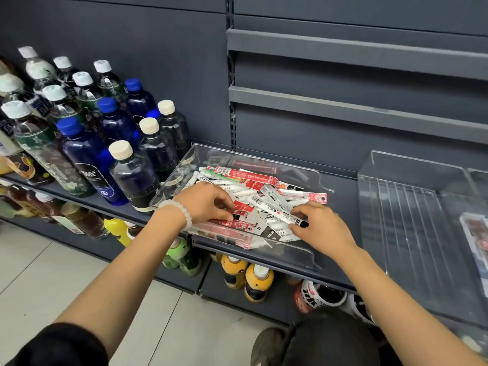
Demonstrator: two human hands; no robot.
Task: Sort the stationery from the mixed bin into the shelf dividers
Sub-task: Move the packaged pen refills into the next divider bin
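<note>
Shelf, left section: bottles (87, 133) standing in rows, dark blue with blue caps and clear with white or cream caps (total not countable, some cut off at the frame edge).

Clear mixed bin (182, 165) on the shelf (340, 191), just beside the bottles. It holds a heap of packaged stationery (253, 180): red-and-white packs and white pen-shaped items, overlapping, count not determinable.

Left hand (204, 200): forearm reaching in from lower left, pale bead bracelet (178, 211) on the wrist, palm down over the near left part of the heap. Fingers curled, tips pinching a red pack (241, 208) that lies on the pile.

Right hand (320, 225): forearm from lower right, palm down at the bin's near right. Thumb and forefinger narrowly closed on the end of a long white pack (277, 208), which slants up-left across the heap.

One clear shelf divider (412, 215) stands right of the bin, apart from it. A second container edge shows at far right, contents blurred.
</note>
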